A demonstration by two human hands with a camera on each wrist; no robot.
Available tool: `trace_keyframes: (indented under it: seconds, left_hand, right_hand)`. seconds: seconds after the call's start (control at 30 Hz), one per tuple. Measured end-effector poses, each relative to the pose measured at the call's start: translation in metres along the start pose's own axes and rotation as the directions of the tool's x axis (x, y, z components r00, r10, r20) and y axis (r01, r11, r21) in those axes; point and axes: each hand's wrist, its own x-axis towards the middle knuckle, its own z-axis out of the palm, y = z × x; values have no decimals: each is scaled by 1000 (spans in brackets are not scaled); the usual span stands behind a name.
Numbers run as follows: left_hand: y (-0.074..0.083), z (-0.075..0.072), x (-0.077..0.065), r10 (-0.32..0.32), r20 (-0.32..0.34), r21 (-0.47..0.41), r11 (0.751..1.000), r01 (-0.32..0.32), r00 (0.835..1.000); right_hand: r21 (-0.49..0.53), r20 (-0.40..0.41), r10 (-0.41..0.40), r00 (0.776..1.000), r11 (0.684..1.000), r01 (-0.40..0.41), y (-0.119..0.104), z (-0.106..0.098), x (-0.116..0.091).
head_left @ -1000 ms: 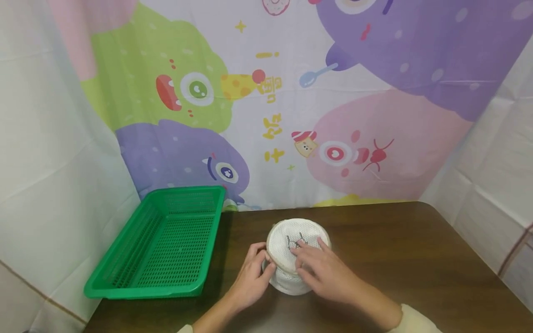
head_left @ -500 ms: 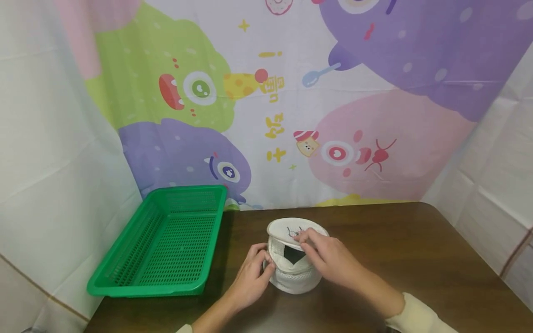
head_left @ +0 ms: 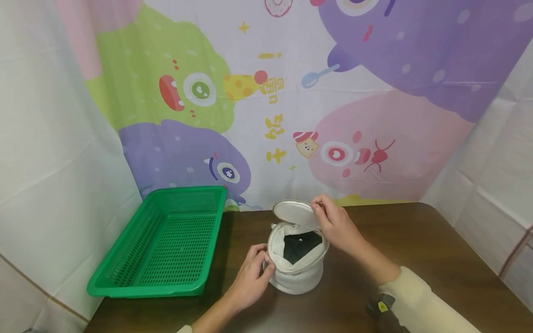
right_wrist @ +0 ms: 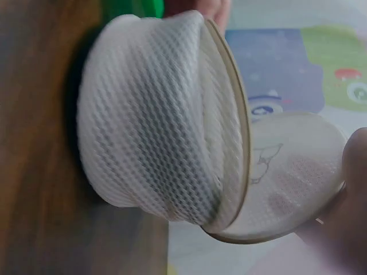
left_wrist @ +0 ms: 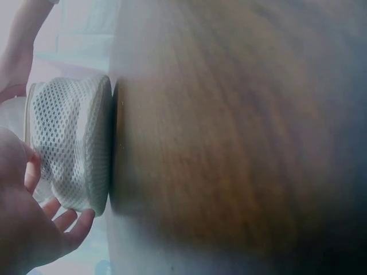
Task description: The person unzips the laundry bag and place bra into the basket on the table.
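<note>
Holding up the round lid (head_left: 291, 212) of a white mesh bag (head_left: 297, 280), the R hand (head_left: 336, 224) has its thumb & fingers pinched on the lid's R edge; in the R wrist view, some fingers show dimly thru the lid, next to thin dark lines on it; the lid is tipped up at the back of the bag & joined to the rim there; the L hand (head_left: 251, 273) is at the bag's L side, w/ thumb & fingers bent to grip it by the rim; in the L wrist view its fingertips are by the mesh side, but can't tell if each one touches.

The bag stands upright on the brown table (head_left: 416, 259), btwn the two hands; a black thing (head_left: 300, 247) w/ a tiny white mark is inside, seen thru the top; can't tell what it is, but it looks soft, like cloth; a green basket (head_left: 213, 245) full of little holes sits on the table's L side, well apart from the bag; a sheet (head_left: 270, 185) w/ funny monsters hangs at the back; the R sleeve (head_left: 424, 296) is pale cream, w/ a dark strap (head_left: 387, 317) near it that has a yellow-green spot.
</note>
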Motion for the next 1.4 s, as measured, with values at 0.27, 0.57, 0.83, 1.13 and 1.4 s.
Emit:
trace_keyframes:
  seconds: [0.27,0.57,0.83,1.13,1.4]
  left_hand:
    - [0,0,0,-4,8,8,1000,4,1000]
    - [0,-1,-1,-13,14,-2,1000,13,1000]
    - [-13,4,-2,140,-34,17,990,-140,990]
    - [0,0,-2,-6,1,18,1000,6,1000]
    - [-1,0,-1,-12,10,22,1000,12,1000]
  right_hand:
    - [51,-19,99,995,994,-98,15,-1,32]
    - [21,-28,129,991,992,-128,29,6,51]
    - [-130,-133,38,990,990,-56,32,10,54]
    - [-323,-110,-62,992,946,24,34,9,54]
    - [-207,63,67,996,977,-53,41,9,55]
